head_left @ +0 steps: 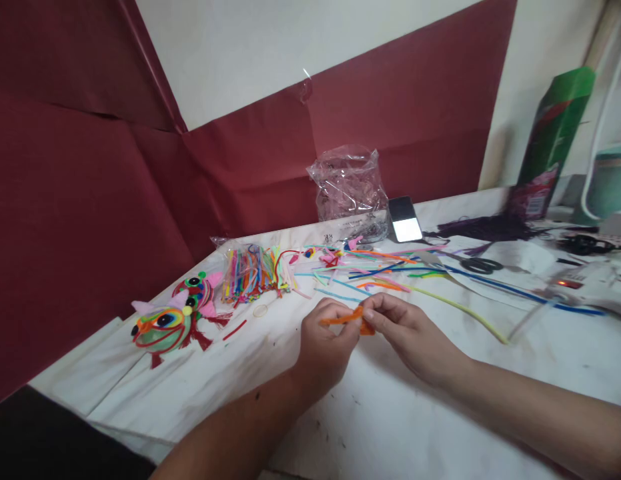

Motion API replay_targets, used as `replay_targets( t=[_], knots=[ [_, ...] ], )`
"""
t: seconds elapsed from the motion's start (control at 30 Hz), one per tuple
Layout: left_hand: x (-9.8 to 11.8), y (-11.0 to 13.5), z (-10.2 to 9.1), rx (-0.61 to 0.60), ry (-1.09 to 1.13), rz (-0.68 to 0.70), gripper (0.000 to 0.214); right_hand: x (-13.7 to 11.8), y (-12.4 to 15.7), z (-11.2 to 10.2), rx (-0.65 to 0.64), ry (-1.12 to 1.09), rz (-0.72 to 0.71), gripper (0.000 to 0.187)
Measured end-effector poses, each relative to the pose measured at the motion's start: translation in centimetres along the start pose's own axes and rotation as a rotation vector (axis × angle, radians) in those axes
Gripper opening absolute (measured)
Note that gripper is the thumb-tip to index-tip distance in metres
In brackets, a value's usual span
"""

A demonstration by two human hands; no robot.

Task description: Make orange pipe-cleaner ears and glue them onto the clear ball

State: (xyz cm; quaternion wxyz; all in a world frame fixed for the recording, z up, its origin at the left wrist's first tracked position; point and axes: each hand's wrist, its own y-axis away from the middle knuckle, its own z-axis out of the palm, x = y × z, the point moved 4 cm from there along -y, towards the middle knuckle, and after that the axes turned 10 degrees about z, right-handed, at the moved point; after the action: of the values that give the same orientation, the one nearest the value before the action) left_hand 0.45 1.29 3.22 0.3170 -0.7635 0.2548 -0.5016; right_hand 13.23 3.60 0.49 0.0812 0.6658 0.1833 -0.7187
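Between my two hands is an orange pipe cleaner (343, 320), folded into a small bent shape. My left hand (326, 339) pinches one stretch of it, with an end lying across the fingers. My right hand (397, 323) grips the other side between thumb and fingertips. The fingers hide part of the bend. Just beyond my hands, loose pipe cleaners in blue, orange, pink and yellow-green (457, 303) lie spread over the white table (390, 413).
Two colourful pipe-cleaner animal figures (165, 327) sit at the left. A bundle of pipe cleaners (255, 273) lies behind them. Farther back are a clear plastic bag (347, 187) and a phone (405, 220). Black scissors (477, 265) and a glue gun (585, 287) lie at the right.
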Motion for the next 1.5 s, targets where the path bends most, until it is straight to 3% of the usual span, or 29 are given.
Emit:
replay_targets(
  t=[0.13,0.37,0.73,1.0,1.3,1.5],
  knots=[
    [0.2,-0.1,0.2,-0.009,0.023,-0.062,0.007,-0.4,0.2,0.1,0.007,-0.021,-0.015,0.023],
    [-1.2,0.3,0.6,-0.001,0.333,-0.373,0.013,-0.8,0.3,-0.2,0.083,0.051,-0.034,0.025],
    [-2.1,0.1,0.4,0.014,0.333,-0.345,0.007,-0.1,0.1,0.1,0.011,0.019,0.07,0.023],
    [-2.0,0.4,2.0,-0.067,0.786,-0.436,0.016,-0.2,0.0,-0.4,0.079,0.018,0.026,0.017],
    [-2.3,0.4,1.2,-0.019,0.602,-0.424,0.008,0.3,-0.2,0.0,-0.033,-0.056,0.064,0.018],
    [-3.1,0.2,1.2,0.032,0.593,-0.428,0.032,0.6,-1.0,-0.9,0.032,-0.284,0.113,0.022]
  ],
)
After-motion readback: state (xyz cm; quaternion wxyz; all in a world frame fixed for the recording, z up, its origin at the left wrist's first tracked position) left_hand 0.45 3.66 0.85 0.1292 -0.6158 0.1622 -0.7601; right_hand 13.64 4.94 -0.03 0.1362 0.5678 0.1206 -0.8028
